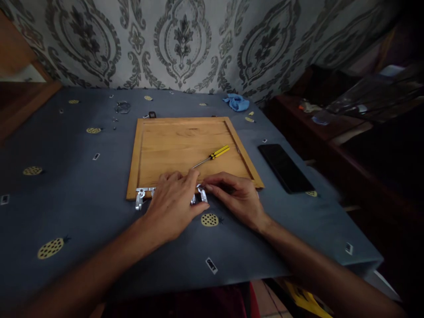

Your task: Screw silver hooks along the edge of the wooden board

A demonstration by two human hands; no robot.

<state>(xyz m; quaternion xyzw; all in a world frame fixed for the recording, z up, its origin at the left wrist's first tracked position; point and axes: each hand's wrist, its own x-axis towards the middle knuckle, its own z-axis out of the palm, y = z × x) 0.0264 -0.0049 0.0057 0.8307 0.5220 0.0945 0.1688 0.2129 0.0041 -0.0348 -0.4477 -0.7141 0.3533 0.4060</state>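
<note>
My left hand [175, 201] lies across a silver metal hook rail [141, 191] at the near edge of a framed wooden board [179, 148]. Its fingers bend over the rail and its thumb sticks out in front, beside a hook [203, 195]; the hand hides the rail's middle. Thumb and fingertips of my right hand [236, 196] pinch together by the top of that hook, and what they hold is too small to make out. A yellow and black screwdriver [219, 152] rests on the board, its shaft pointing at my left index finger.
On the blue patterned tablecloth [82, 190], a black phone [286, 168] lies to the right. A blue cloth [236, 102] is crumpled at the back. Small metal bits [115, 128] and a clear object [122, 107] are behind left. Dark brackets [152, 115] show at the board's far edge.
</note>
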